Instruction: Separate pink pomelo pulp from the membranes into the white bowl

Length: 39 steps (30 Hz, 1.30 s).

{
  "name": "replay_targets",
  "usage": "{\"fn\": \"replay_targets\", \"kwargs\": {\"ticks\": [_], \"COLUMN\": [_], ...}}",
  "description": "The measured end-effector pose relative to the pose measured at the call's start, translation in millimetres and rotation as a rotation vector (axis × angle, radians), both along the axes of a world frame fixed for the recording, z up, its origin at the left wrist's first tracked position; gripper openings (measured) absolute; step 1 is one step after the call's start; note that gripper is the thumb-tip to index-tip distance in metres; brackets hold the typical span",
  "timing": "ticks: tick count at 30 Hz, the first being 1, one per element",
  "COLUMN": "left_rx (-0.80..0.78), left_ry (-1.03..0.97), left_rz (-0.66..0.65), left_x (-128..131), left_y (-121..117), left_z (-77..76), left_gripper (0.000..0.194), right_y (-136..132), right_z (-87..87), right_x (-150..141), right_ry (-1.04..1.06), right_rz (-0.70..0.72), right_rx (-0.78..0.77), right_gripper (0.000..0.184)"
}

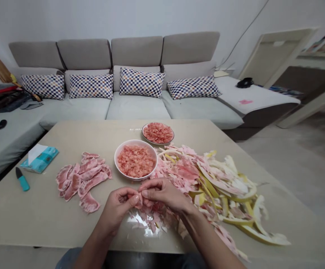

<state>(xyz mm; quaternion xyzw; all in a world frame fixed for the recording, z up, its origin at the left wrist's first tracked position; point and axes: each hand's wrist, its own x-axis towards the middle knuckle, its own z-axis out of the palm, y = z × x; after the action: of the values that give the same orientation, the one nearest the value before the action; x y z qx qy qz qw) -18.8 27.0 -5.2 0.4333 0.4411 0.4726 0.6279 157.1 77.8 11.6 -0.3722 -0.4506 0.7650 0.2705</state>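
My left hand [125, 203] and my right hand [162, 194] meet in front of the white bowl, both pinching a pink pomelo segment [140, 201] between thumbs and fingers. Fingers cover much of the segment. Just beyond them stands the white bowl [116, 166], filled with pink pomelo pulp [136, 161]. To the left lies a heap of pomelo segments [80, 177] in pale pink membrane. Under and right of my hands are scraps of membrane [152, 220], running into a large pile of yellow and white pomelo peel [229, 190].
Behind the bowl sits a dark-rimmed plate [158, 133] of pulp. A blue tissue pack [41, 160] and a small knife with a teal handle [23, 180] lie at the table's left. Past the table [95, 130] stands a grey sofa [135, 106] with checked cushions [142, 83].
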Motion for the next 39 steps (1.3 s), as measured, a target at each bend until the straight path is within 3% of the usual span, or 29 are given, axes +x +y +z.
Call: {"fn": "replay_targets", "kwargs": {"ticks": [11,16,21,26,28,34,39], "left_rx": [-0.120,-0.106,-0.131,-0.167,-0.197,-0.194,-0.140], "left_ry": [-0.232,-0.215,-0.241,-0.282,-0.266,-0.123,-0.014], "left_rz": [-0.001,-0.020,-0.019,-0.033,-0.023,0.015,-0.010], "left_x": [-13.7,-21.5,-18.2,-17.6,-17.5,-13.8,-7.1], "left_y": [1.4,5.1,4.5,4.8,5.8,6.3,5.6], "left_z": [6.5,5.8,4.7,3.0,1.3,-2.8,-5.1], "left_gripper": [0.021,0.020,0.016,0.017,0.017,0.020,0.024], "right_y": [6.0,10.1,24.5,65.6,81.5,104.2,107.6], "right_z": [-8.4,-7.3,4.5,25.1,28.7,20.2,16.3], "right_x": [14.3,24.9,15.8,-11.2,-24.4,-47.2,-45.4], "right_ry": [0.080,0.064,-0.154,-0.485,-0.594,-0.664,-0.677], "right_rz": [0.025,-0.027,-0.083,-0.139,-0.144,-0.298,-0.250], "right_rx": [0.016,0.080,0.313,0.788,0.986,1.060,1.090], "right_gripper": [0.030,0.032,0.033,0.024,0.028,0.025,0.029]}}
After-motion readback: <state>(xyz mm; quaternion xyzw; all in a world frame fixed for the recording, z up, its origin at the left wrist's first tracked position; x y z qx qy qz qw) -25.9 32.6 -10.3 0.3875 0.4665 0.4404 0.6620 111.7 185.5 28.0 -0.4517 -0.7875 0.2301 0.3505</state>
